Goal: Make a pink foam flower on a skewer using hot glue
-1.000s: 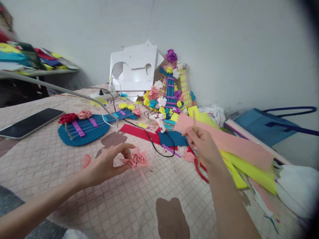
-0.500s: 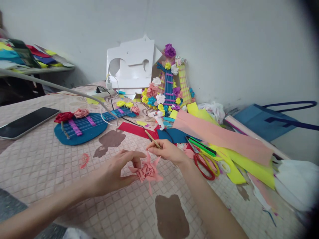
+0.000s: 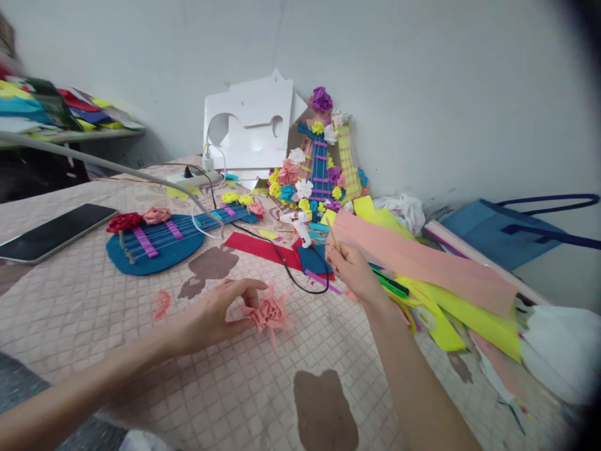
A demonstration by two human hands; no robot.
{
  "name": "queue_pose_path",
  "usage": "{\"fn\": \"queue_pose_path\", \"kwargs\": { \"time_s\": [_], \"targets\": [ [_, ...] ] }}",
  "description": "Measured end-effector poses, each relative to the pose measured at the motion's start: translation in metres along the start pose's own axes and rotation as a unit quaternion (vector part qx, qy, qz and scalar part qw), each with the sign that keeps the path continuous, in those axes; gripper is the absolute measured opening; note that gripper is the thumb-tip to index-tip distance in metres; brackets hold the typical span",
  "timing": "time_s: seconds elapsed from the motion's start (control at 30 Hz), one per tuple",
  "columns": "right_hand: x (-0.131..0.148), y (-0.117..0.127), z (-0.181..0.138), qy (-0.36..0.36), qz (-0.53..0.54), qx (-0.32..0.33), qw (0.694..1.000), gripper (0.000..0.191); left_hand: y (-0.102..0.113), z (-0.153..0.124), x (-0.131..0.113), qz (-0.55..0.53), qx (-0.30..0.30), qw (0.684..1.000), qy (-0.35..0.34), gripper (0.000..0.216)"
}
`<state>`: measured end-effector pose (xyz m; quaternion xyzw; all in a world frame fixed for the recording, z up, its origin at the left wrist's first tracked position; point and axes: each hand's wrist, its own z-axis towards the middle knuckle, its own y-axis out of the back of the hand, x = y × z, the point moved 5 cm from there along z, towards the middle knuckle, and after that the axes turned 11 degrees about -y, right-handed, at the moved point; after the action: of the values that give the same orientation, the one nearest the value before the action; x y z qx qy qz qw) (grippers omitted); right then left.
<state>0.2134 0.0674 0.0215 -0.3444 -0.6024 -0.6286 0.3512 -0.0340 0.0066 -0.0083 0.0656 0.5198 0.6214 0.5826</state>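
Note:
Between the thumb and fingers of my left hand point(image 3: 218, 319) is a pink paper flower point(image 3: 271, 311), with pointed petals sticking out and its folded centre facing up. My right hand point(image 3: 351, 268) is closed on a thin wooden stick point(image 3: 333, 234) that points up and away, apart from the flower. Just beyond the right hand lie a white glue gun point(image 3: 300, 227) with a black cord and a strip of red paper point(image 3: 257, 249). To the left rests a flat blue guitar cutout point(image 3: 157, 243) with white strings, purple strips and paper flowers.
A phone point(image 3: 56, 232) lies at the left. Decorated paper guitars point(image 3: 320, 166) lean on the wall beside white cut board point(image 3: 253, 125). Pink paper point(image 3: 422, 257), yellow sheets point(image 3: 444, 319) and a green cutter point(image 3: 391, 283) lie right. A grey cable point(image 3: 117, 168) crosses the left side.
My right hand has moved right and slightly up with the stick, away from the flower. My left hand and the flower have shifted a little left. The scissors are now mostly hidden.

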Motion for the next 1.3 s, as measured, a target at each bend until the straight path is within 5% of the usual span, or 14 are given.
{"fn": "queue_pose_path", "kwargs": {
  "time_s": [0.37,0.6,0.83,0.93,1.1,1.3],
  "targets": [
    [-0.004,-0.015,-0.001,-0.018,0.033,0.097,0.995,0.025,0.010,-0.010,0.017,0.068,0.015,0.998,0.009,0.060],
    [0.007,-0.019,-0.007,-0.008,0.057,0.125,0.990,0.021,0.019,0.062,0.017,-0.001,-0.074,0.997,0.014,0.035],
    [0.007,-0.019,-0.005,0.020,0.028,0.103,0.994,0.019,-0.011,0.121,0.016,-0.106,-0.071,0.992,-0.006,0.025],
    [0.006,-0.016,-0.005,0.012,0.019,0.089,0.996,0.022,-0.010,0.125,0.019,-0.103,-0.080,0.991,0.005,0.008],
    [0.005,-0.017,-0.006,-0.038,0.097,0.121,0.987,0.035,0.001,0.116,0.043,-0.125,-0.129,0.983,0.048,0.026],
    [-0.001,-0.025,-0.006,-0.087,0.154,0.144,0.974,0.038,-0.013,0.108,0.071,-0.219,-0.153,0.959,0.097,0.026]
  ]
}}
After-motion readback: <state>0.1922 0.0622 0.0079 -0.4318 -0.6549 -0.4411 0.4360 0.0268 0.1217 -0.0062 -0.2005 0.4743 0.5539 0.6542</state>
